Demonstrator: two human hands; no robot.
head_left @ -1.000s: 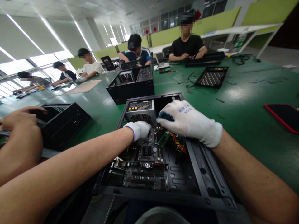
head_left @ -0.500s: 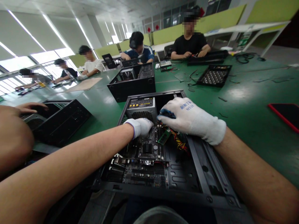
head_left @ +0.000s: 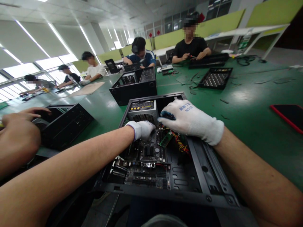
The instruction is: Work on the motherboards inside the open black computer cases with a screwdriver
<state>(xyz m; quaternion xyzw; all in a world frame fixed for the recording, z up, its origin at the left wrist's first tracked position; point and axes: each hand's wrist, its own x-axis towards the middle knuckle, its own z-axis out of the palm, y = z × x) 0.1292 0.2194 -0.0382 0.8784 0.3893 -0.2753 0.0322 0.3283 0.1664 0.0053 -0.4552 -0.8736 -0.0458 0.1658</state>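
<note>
Both gloved hands work inside the open computer case point(head_left: 208, 186): right hand point(head_left: 189, 121) grips a blue-handled tool point(head_left: 167, 115), left hand point(head_left: 142, 130) (grip hidden) steadies the motherboard point(head_left: 146, 157).

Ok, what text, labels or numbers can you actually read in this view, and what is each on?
"N518", seen upside down, in blue print on the back of the right hand glove; the characters beside it are too small to read.
Yellow and white label on the power supply: print too blurred to read.
Motherboard markings: too small to read.
</note>
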